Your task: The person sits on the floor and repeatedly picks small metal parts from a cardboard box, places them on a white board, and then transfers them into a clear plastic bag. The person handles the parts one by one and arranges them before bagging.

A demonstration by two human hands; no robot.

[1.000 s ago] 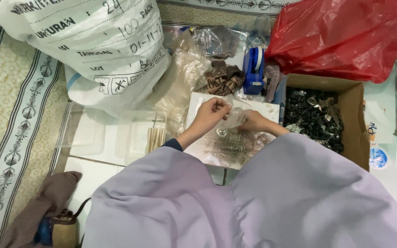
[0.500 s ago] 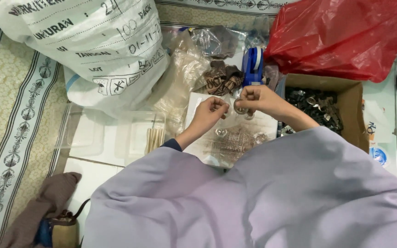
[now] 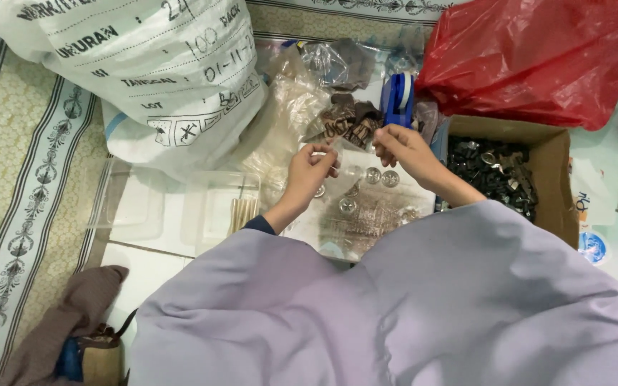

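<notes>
My left hand (image 3: 310,170) and my right hand (image 3: 400,146) each pinch a top corner of a small clear plastic bag (image 3: 355,166), held stretched between them. Through the bag I see round silvery metal buttons (image 3: 381,176). More such metal pieces lie on a white sheet (image 3: 366,218) below my hands. Wide lilac sleeves (image 3: 395,307) cover both arms and the lower part of the view.
A cardboard box (image 3: 556,171) of dark metal parts stands at the right, a red plastic bag (image 3: 545,53) behind it. A blue tape dispenser (image 3: 398,96), brown labels (image 3: 348,121), clear bags, a big white sack (image 3: 130,64) and clear plastic trays (image 3: 180,207) surround the sheet.
My right hand rose from the sheet toward the tape dispenser, and both hands have spread apart, pulling the clear bag open between them.
</notes>
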